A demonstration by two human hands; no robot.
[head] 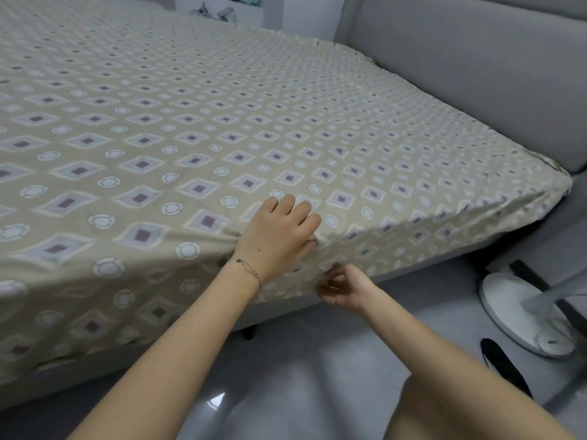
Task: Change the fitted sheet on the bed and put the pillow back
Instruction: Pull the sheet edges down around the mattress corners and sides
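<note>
Fitted sheet (190,138) on, near edge untucked. My left hand (279,236) presses it, fingers (287,203) straight; my right hand (346,289) pinches the hem. Pillow not yet back.

We see a grey padded fabric headboard (460,74); below it, glossy grey tile floor (317,360) w/ round white fan base (508,296).
</note>
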